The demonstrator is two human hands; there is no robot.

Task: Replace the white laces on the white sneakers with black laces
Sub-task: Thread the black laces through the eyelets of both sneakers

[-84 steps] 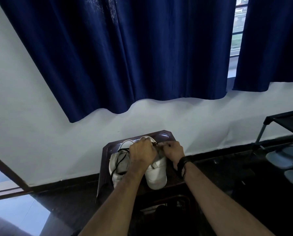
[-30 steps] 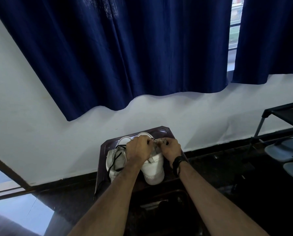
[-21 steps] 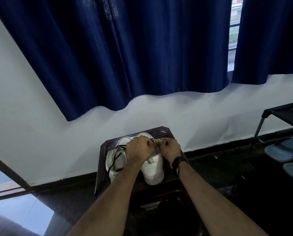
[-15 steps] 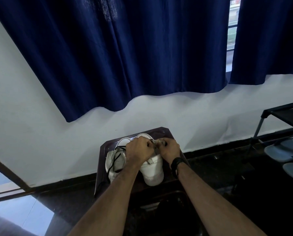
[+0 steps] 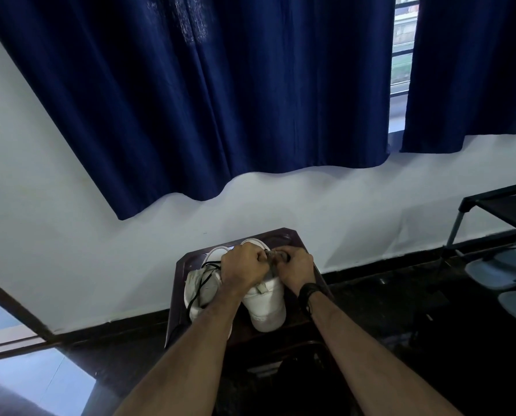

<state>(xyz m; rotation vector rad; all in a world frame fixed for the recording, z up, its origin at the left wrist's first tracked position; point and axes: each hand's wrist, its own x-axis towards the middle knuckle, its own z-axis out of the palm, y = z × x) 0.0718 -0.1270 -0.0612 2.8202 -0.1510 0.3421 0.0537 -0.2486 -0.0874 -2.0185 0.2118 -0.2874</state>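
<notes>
step: lacing right sneaker | left hand, right hand: fingers curled, pinching lace | next: likely pull it through eyelet

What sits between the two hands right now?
In the head view, a short stretch of lace spans the small gap between the left hand and right hand, above the right-side sneaker.

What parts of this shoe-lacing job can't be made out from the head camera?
- Eyelets and lace on the right white sneaker: hidden behind the left hand and right hand.
- What each grip pinches: too small and dark to tell.
- Thin black lace on the left white sneaker: its near end passes behind the left forearm.
- Dark wooden stool: its base is lost in shadow.
</notes>
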